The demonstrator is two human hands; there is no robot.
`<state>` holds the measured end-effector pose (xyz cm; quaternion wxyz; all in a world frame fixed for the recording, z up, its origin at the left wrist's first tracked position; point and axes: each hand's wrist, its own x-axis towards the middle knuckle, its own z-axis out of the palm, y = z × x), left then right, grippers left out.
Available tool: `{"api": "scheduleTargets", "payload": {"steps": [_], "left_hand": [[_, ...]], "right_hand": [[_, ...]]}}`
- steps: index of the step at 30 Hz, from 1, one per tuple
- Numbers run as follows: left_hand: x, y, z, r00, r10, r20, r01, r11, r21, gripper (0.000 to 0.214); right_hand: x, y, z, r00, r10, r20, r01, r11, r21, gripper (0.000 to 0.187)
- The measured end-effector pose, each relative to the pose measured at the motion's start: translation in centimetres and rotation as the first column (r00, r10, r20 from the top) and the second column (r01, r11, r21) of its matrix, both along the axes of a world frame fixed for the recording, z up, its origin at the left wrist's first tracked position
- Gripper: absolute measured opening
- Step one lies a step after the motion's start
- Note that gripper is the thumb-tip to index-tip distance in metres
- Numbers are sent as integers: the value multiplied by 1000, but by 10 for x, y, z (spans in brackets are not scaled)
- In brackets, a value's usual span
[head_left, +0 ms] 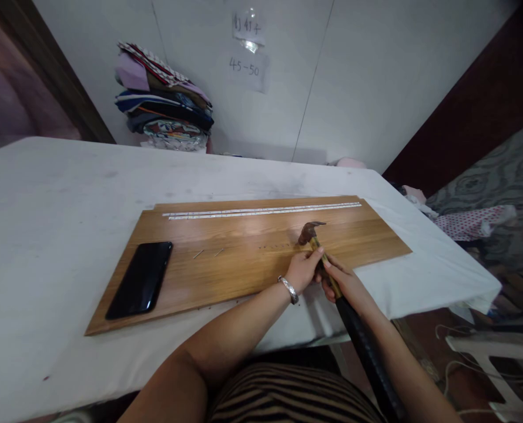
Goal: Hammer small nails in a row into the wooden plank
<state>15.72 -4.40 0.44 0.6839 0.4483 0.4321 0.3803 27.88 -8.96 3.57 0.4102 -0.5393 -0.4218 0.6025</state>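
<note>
Light: dim, greyish, source outside my view | Shadow: I cast a soft one on the white tablecloth (32, 235) below my left hand (303, 270) and right hand (346, 284) | Glare: glints on my bracelet (290, 291) and the wall tape (250, 46), faint sheen on the board (226, 276) | Lens: edges stretched, top-right corner dark, white seat (486, 348) blurred
</note>
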Motion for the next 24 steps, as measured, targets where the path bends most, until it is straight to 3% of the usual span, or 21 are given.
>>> {"api": "scheduleTargets", "payload": {"steps": [24], "left_hand": [[-1,-3,5,1000,-9,2,9,1000,5,59]], "right_hand": [[-3,-3,8,1000,-1,16,1,1000,-12,72]]}}
